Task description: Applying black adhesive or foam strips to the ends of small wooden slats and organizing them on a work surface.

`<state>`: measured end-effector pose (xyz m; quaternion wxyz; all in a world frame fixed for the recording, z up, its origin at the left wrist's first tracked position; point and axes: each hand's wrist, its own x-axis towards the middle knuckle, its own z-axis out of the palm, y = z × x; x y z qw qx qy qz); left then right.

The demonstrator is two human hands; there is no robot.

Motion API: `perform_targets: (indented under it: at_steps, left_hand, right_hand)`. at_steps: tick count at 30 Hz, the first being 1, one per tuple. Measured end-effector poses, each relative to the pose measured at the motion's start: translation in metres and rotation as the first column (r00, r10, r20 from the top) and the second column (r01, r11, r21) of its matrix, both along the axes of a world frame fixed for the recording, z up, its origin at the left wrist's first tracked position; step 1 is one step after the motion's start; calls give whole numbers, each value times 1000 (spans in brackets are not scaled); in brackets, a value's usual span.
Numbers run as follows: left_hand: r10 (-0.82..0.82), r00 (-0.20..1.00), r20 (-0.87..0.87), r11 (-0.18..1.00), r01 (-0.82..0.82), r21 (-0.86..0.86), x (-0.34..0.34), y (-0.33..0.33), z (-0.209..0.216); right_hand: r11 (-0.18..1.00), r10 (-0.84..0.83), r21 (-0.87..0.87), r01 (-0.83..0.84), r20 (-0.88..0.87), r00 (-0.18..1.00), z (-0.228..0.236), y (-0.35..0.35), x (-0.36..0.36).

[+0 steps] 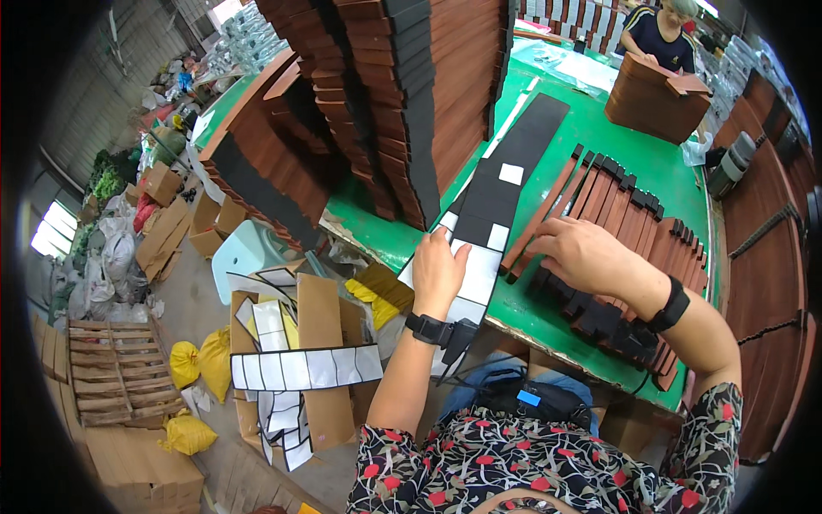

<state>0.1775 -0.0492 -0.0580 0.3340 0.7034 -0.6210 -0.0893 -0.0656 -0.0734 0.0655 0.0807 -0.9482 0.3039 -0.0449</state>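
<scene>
A long strip of black backing with white rectangular patches point(476, 272) lies at the table's near edge. My left hand point(439, 272) rests on its left side, thumb stretched out and apart from the fingers, fingertips beside a white patch. Beyond it the black part point(505, 188) runs up the table with a few single white patches on it. My right hand point(584, 257) hovers over the near left end of a row of reddish-brown wood-look slats with black ends point(591, 201). Its fingers are bent together; what they hold, if anything, is hidden.
Tall stacks of brown panels point(458, 94) stand at the table's left. A cardboard box point(325, 321) with white-patched black strips is below left. Across the green table point(582, 120), a person point(661, 38) handles a brown panel stack point(655, 101). A metal flask point(735, 163) is far right.
</scene>
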Motion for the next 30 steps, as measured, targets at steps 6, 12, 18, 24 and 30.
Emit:
perform_targets:
  at_steps: [6, 12, 18, 24, 30]
  left_hand:
    - [-96, 798, -594, 970, 210, 125, 11, -18, -1]
    - [-160, 166, -973, 914, 397, -83, 14, -3, 7]
    - [-268, 53, -962, 873, 437, -219, 6, 9, 25]
    - [-323, 322, -890, 918, 335, -212, -8, 10, 33]
    - [-320, 352, -880, 915, 357, -191, -14, 8, 31]
  right_hand:
    - [968, -215, 177, 178, 218, 952, -24, -24, 29]
    - [970, -227, 168, 174, 383, 895, -36, -21, 46]
    - [980, -199, 88, 179, 503, 841, -44, -9, 52]
    - [985, -165, 44, 165, 492, 854, -40, 9, 54]
    - [975, -204, 35, 219, 521, 829, -51, 9, 50]
